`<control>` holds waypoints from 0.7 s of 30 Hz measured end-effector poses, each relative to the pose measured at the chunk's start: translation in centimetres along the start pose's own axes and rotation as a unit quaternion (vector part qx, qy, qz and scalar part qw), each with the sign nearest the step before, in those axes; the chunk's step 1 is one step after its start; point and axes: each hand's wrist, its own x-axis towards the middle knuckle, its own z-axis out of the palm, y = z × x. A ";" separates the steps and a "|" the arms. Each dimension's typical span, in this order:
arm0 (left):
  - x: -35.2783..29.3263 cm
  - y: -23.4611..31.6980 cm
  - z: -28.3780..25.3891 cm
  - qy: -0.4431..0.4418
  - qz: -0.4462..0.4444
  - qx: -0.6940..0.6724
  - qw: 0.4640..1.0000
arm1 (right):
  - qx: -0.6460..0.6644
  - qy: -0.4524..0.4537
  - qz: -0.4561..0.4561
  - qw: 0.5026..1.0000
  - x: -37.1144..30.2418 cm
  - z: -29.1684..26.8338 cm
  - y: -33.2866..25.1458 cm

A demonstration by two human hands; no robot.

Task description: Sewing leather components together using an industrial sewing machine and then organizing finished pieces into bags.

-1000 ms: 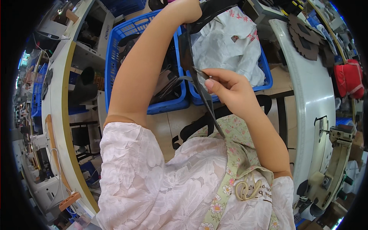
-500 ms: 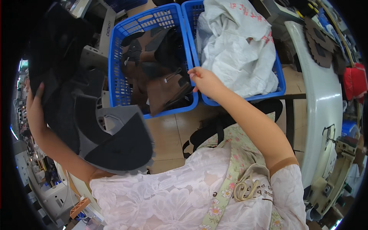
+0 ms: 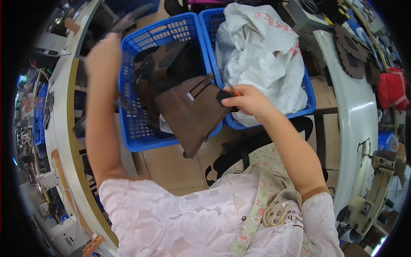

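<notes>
My right hand (image 3: pixel 250 103) is closed on the dark corner of a brown leather-like piece (image 3: pixel 192 115). A small orange thing shows between its fingers, too little of it to name. The piece hangs tilted over the front right rim of the left blue basket (image 3: pixel 128 139), with a dark strip and a small white tag on it. More brown and black cut pieces (image 3: pixel 156 64) lie in that basket. My left hand (image 3: pixel 104 53) is raised beside the basket's far left side, smeared by motion. A blurred dark shape lies just beyond it; whether the fingers hold it is unclear.
A second blue basket (image 3: pixel 311 100) with a crumpled white sack (image 3: pixel 261 60) stands against the first on the right. A long pale table edge (image 3: pixel 70 141) runs along my left. At right is a white machine table (image 3: pixel 355 107) with brown scalloped pieces (image 3: pixel 351 51) at its far end.
The large black and grey pieces by my left arm are gone from there. My left hand has swung up and right. My right hand has gripped the brown piece and drawn it up toward me.
</notes>
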 end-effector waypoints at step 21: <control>-4.5 32.5 -8.9 -0.424 0.151 -0.878 0.161 | 0.206 0.359 -0.304 0.858 -26.8 -13.4 4.5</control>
